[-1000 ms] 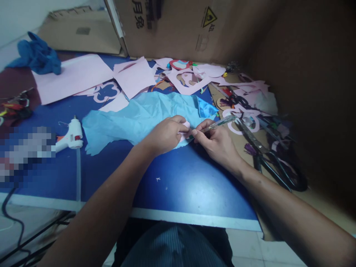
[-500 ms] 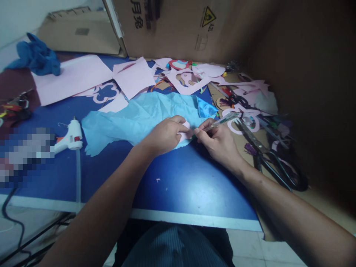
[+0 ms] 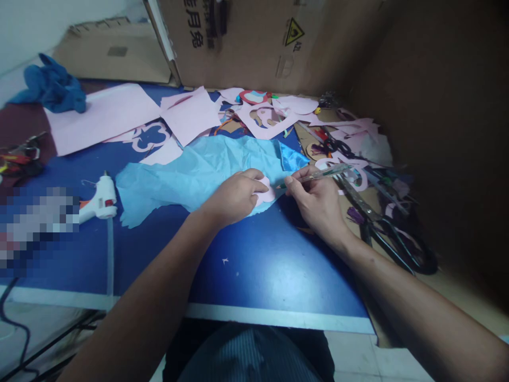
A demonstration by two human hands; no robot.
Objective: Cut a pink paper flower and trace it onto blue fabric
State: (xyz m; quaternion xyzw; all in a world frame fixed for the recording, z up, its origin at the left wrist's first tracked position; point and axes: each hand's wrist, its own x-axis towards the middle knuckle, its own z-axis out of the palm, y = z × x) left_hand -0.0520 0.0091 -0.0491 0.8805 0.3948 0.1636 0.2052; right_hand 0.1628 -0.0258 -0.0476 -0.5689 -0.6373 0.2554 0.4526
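Observation:
A small pink paper cutout (image 3: 267,195) with a rounded edge lies on crumpled light blue fabric (image 3: 222,159). My left hand (image 3: 238,193) holds the cutout down against the fabric, its fingers curled and covering much of it. In my right hand (image 3: 316,196), thumb and fingers are closed round a clear pen (image 3: 332,171). The pen leans to the right, and its tip is close to the cutout's right edge; I cannot tell whether it touches the fabric.
To the left are a white glue gun (image 3: 105,197) with a glue stick and a blue cloth bundle (image 3: 53,85). Large scissors (image 3: 371,212) lie to the right. Pink paper sheets (image 3: 105,114) and scraps spread along the back, before a cardboard box (image 3: 246,48).
My right hand has shifted slightly right, and the pen tip has come away from the cutout's edge. The left hand stays on the cutout.

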